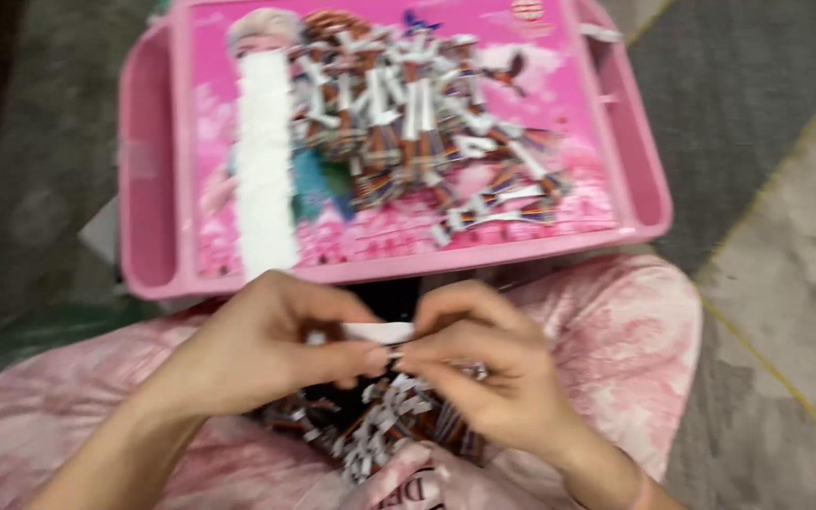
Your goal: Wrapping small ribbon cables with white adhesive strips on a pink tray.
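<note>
My left hand and my right hand meet over my lap, both pinching a small white strip piece between thumbs and fingertips. Under the hands lies a heap of short multicoloured ribbon-cable pieces with white ends on my lap. The picture is blurred, so fine detail of the piece is unclear.
A pink plastic lap tray with a cartoon print stands in front of my knees. It holds a pile of similar cable pieces and a long white strip. Pink patterned fabric covers my legs. A grey carpet lies to the right.
</note>
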